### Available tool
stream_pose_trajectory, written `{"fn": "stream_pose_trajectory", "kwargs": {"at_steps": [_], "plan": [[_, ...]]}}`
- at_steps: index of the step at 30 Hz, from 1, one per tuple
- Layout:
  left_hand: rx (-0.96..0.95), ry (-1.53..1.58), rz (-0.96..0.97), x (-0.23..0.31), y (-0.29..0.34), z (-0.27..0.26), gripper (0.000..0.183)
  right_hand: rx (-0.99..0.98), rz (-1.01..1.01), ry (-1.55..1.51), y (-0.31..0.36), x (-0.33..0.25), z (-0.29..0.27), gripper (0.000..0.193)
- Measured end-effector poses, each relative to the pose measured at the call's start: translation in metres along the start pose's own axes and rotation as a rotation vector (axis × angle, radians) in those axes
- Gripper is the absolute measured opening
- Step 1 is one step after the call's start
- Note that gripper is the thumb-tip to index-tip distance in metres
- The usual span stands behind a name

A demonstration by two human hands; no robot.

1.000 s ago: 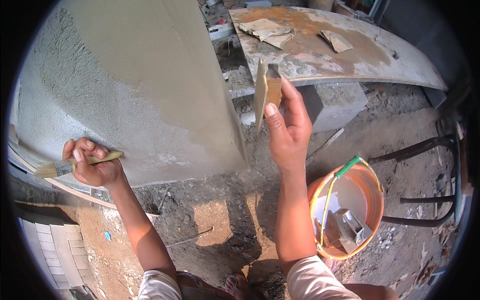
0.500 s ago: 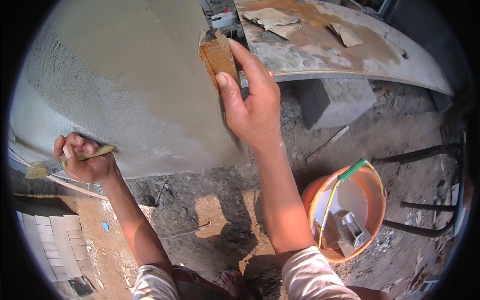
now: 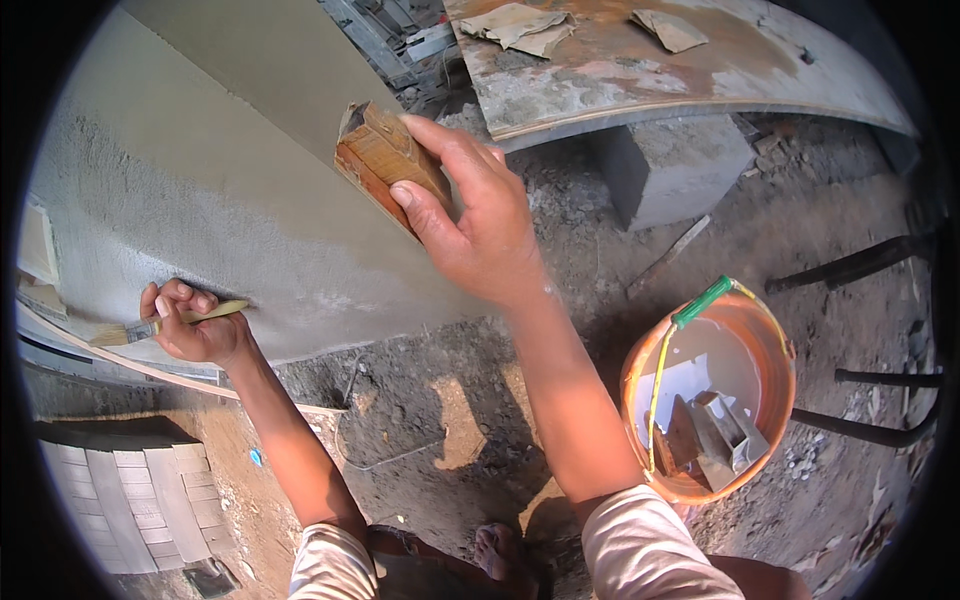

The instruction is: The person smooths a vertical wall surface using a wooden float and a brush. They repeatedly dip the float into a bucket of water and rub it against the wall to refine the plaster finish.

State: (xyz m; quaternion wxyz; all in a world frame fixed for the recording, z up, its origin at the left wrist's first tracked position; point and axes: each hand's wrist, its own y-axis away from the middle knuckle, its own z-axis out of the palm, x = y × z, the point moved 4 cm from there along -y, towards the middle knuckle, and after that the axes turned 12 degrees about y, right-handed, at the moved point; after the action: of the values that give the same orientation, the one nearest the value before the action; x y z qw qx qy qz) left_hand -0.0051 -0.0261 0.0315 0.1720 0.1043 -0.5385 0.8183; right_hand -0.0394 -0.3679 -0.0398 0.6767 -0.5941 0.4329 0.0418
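Observation:
A freshly smoothed grey cement wall fills the left and upper part of the view. Thumb and fingers of my right hand grip a brown wooden block tool at the wall's right-hand edge. Its underside is hidden, so I cannot tell how firmly it touches the cement. Lower down on the left, my left hand is closed around a paintbrush with a yellowish handle. The brush's bristles point left, and the hand is close to the wall's lower part.
An orange bucket with a green-gripped handle stands right, holding cloudy water and metal and wooden pieces. A stained board rests on a grey block at the far right. Stacked pale blocks lie lower left.
The view has shifted, showing more of the wall's right-hand side. My right hand has come down and left with the wooden block, which is now more tilted. The left hand keeps its brush.

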Motion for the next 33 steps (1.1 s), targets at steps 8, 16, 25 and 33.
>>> {"fn": "stream_pose_trajectory", "kwargs": {"at_steps": [8, 16, 25, 33], "plan": [[-0.228, -0.063, -0.317, 0.050, -0.008, -0.008, 0.031, 0.419, 0.199, 0.457, -0.010, 0.021, -0.050, 0.043], [-0.730, -0.278, -1.888, 0.159, 0.253, -0.064, 0.033, -0.433, 0.164, -0.007, 0.209, -0.122, -0.053, 0.057], [-0.400, -0.346, -1.820, 0.196, 0.216, -0.145, 0.034, -0.512, 0.714, 0.410, 0.330, -0.037, -0.097, 0.041], [-0.629, -0.692, -0.405, 0.179, -0.011, -0.053, 0.051, 0.388, 1.151, -0.423, 0.315, 0.015, -0.005, 0.070]]}}
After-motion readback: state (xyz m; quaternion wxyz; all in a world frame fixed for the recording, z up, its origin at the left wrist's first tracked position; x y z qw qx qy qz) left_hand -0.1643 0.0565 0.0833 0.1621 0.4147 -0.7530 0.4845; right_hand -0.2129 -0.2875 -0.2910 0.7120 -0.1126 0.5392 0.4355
